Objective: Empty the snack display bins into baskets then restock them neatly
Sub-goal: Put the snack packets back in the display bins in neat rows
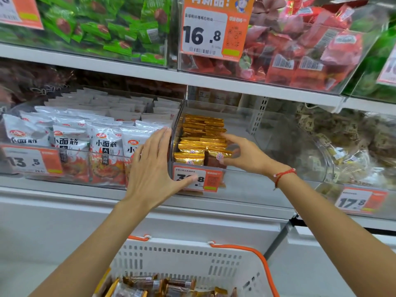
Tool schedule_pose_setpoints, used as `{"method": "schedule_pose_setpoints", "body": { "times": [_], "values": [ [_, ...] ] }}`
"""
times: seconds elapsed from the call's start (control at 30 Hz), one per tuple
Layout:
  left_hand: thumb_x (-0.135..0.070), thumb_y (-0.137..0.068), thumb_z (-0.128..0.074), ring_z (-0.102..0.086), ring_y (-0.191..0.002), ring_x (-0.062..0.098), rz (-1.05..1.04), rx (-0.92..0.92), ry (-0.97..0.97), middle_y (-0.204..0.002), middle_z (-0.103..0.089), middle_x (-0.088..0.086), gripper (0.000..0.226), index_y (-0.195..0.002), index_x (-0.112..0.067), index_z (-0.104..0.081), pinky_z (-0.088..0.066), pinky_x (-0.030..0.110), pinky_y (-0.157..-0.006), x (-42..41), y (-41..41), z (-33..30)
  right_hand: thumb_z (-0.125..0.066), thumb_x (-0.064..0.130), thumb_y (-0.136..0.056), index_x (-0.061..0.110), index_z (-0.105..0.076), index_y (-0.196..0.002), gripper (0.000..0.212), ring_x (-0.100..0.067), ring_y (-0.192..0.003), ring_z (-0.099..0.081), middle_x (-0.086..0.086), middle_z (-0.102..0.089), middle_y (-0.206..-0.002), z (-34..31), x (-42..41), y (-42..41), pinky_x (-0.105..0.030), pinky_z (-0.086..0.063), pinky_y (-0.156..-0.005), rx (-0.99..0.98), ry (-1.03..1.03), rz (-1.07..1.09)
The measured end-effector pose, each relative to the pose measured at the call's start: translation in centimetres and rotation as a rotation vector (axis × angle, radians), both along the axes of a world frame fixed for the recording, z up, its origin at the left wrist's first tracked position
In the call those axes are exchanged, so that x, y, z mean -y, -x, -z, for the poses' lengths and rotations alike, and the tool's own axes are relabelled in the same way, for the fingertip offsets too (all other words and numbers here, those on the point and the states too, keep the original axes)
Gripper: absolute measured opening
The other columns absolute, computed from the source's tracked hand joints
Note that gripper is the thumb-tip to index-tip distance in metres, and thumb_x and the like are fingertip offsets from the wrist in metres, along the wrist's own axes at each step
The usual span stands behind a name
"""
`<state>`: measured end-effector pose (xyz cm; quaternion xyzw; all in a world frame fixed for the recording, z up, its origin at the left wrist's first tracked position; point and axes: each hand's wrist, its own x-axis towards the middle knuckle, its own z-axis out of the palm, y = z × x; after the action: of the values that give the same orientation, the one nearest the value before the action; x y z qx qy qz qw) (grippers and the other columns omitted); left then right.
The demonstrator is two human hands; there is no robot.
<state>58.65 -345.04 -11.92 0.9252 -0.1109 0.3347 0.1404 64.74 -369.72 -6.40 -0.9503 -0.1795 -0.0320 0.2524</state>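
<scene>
A clear display bin (pixel 252 174) on the middle shelf holds gold-wrapped snack packs (pixel 202 133) stacked in neat rows at its left end. My right hand (pixel 242 154) reaches into the bin and pinches one gold pack (pixel 219 154) at the front of the rows. My left hand (pixel 154 166) lies flat with straight fingers against the bin's left front corner, partly covering its orange price tag (pixel 203 179). Below, a white basket (pixel 192 266) with orange handles holds several more gold-and-brown packs (pixel 154 286).
A bin of white and red snack bags (pixel 85 146) stands to the left. Right of the gold packs the bin's floor is bare. Further right is a bin of brownish packs (pixel 353 146). The upper shelf carries green (pixel 102 24) and red (pixel 300 52) sweets.
</scene>
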Motion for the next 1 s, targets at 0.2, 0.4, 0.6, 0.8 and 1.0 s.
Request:
{"method": "schedule_pose_setpoints", "body": {
  "times": [0.2, 0.4, 0.6, 0.8, 1.0],
  "values": [
    [-0.045, -0.086, -0.058, -0.035, -0.138, 0.028, 0.062, 0.245, 0.102, -0.147, -0.038, 0.009, 0.069, -0.144, -0.013, -0.039, -0.026, 0.042, -0.114, -1.8, 6.1, 4.9, -0.069, 0.019, -0.088, 0.019, -0.061, -0.124, 0.036, -0.014, -0.108, -0.054, 0.002, -0.061, -0.116, 2.4, -0.3, 8.5, -0.025, -0.044, -0.09, 0.667, -0.155, 0.059],
    [-0.028, -0.085, -0.051, -0.043, -0.127, 0.033, -0.373, -0.151, 0.211, -0.14, -0.048, 0.012, 0.054, -0.136, -0.011, -0.048, -0.032, 0.052, -0.107, -7.5, 14.4, 17.1, -0.059, 0.026, -0.093, 0.03, -0.066, -0.112, 0.021, 0.001, -0.079, -0.052, 0.017, -0.062, -0.089, 14.0, -6.6, 14.0, -0.019, -0.044, -0.074, 0.095, -0.092, -0.188],
    [-0.018, -0.078, -0.074, -0.05, -0.123, 0.042, -0.634, -0.481, 0.119, -0.138, -0.05, 0.023, 0.063, -0.135, -0.004, -0.052, -0.039, 0.054, -0.1, -9.9, 18.6, 23.7, -0.052, 0.028, -0.097, 0.029, -0.05, -0.137, 0.04, -0.013, -0.11, -0.056, 0.007, -0.059, -0.119, 29.2, -12.7, 17.3, -0.031, -0.048, -0.093, -0.492, 0.163, -0.342],
    [-0.021, -0.076, -0.073, -0.043, -0.125, 0.038, -0.679, -0.502, 0.125, -0.143, -0.044, 0.019, 0.079, -0.147, -0.011, -0.039, -0.034, 0.05, -0.102, -9.6, 18.2, 24.1, -0.047, 0.022, -0.1, 0.022, -0.014, -0.154, 0.063, -0.028, -0.134, -0.038, -0.006, -0.027, -0.156, 34.8, -19.7, 16.1, -0.041, -0.042, -0.104, -0.38, 0.235, -0.332],
    [-0.025, -0.076, -0.074, -0.047, -0.121, 0.034, -0.787, -0.541, 0.197, -0.137, -0.05, 0.014, 0.079, -0.145, -0.01, -0.039, -0.039, 0.049, -0.101, -9.2, 17.2, 23.5, -0.059, 0.029, -0.094, 0.015, -0.011, -0.154, 0.078, -0.032, -0.142, -0.022, -0.01, -0.026, -0.155, 36.8, -23.0, 14.1, -0.047, -0.038, -0.107, -0.427, 0.463, -0.29]
  ]
}}
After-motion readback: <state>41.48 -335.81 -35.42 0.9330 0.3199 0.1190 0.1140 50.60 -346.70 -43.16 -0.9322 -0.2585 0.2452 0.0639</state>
